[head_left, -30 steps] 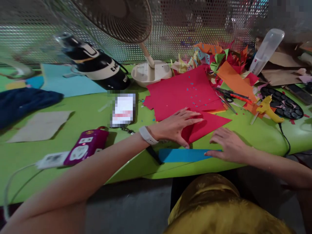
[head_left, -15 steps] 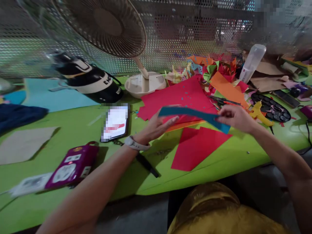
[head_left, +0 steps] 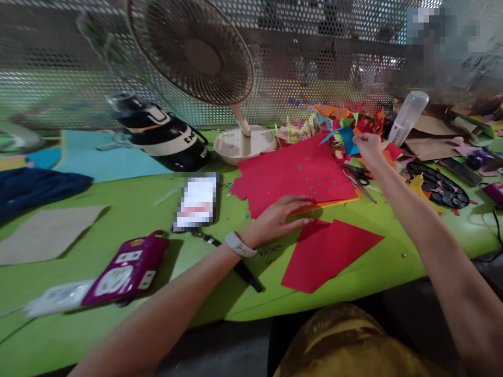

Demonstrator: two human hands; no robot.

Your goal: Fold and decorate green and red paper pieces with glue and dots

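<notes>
My right hand [head_left: 368, 145] pinches a strip of blue paper [head_left: 346, 139] over the heap of cut coloured paper [head_left: 334, 116] at the back. Fingers stretched out, my left hand [head_left: 280, 221] lies on the near edge of a large red paper sheet [head_left: 291, 173] dotted with small blue scraps. Orange paper [head_left: 324, 207] peeks out from under that sheet. Closer to me, a smaller angular piece of red paper [head_left: 330, 256] rests on the green table [head_left: 251, 303]. Scissors [head_left: 359, 178] lie just below my right hand, partly over the sheet's right side.
A fan [head_left: 243, 141], a black bottle [head_left: 168, 139] and a phone [head_left: 198, 201] stand or lie to the left. Nearer is a purple power strip [head_left: 121, 269]. On the right are a yellow glue gun [head_left: 422, 191], a black tray [head_left: 438, 183] and a clear bottle [head_left: 408, 118].
My right hand has carried the blue paper strip away from me to the paper heap. My left hand has come down flat onto the red sheet's near edge. The view has shifted slightly.
</notes>
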